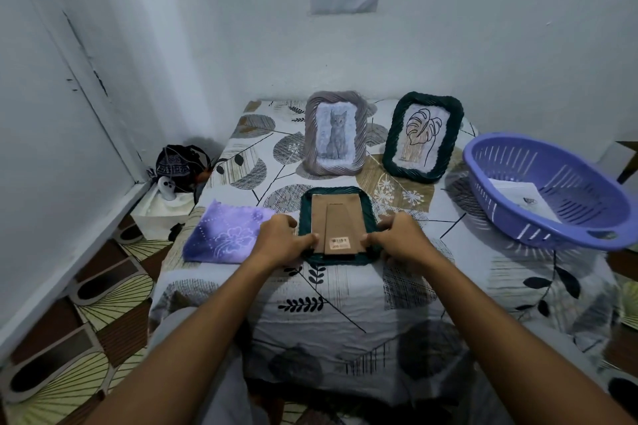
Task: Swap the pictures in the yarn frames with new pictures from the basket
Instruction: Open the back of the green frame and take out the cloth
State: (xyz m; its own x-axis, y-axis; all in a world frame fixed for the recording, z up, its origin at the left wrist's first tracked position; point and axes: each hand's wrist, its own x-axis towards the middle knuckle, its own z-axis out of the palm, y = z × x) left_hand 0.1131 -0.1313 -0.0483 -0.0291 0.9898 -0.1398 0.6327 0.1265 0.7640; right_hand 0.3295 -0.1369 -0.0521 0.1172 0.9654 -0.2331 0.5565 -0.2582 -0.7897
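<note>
With the dark green frame face down at 6 o'clock on the table, both hands' fingers pinch its cardboard backing, apparently to work it free next.

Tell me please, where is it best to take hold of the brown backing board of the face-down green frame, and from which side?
Probably at its near bottom edge, from the person's side. The backing board lies flat inside the face-down green frame, so only an edge can be lifted. Both hands, left hand and right hand, already pinch its two near corners there, beside the barcode sticker.
</note>
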